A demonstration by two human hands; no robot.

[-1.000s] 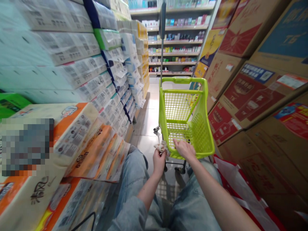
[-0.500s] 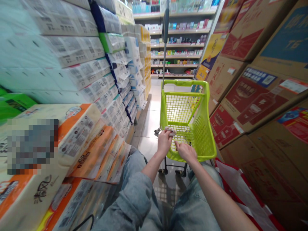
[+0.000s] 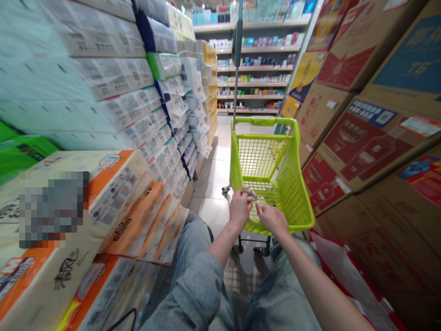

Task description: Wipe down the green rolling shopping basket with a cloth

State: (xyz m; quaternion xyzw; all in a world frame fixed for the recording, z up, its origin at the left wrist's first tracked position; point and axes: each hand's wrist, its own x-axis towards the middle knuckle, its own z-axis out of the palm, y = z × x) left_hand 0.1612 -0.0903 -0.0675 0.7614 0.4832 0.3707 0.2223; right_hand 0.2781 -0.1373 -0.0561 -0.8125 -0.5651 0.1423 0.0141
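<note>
A green plastic basket cart [image 3: 305, 193] stands in front of my knees, its grid inside showing. Over its near edge, my left hand [image 3: 240, 208] pinches a small, whitish, crumpled piece [image 3: 249, 193], which looks like yarn or cloth. Just to the right, my right hand [image 3: 272, 218] is curled with its fingers pressed together, close to the left hand. Whether anything thin lies between the right fingertips is too small to tell.
Tissue packs [image 3: 113, 78] are stacked on the left, with a pixelated dark object on a nearer pack [image 3: 127, 179]. Cardboard cartons [image 3: 358, 138] line the right, above a red and white bag [image 3: 339, 257]. Shelves [image 3: 255, 84] of goods stand ahead.
Both hands have shifted slightly right and down in view. The whitish piece has moved with my left hand and shows a little differently. The surroundings have shifted slightly with the camera.
</note>
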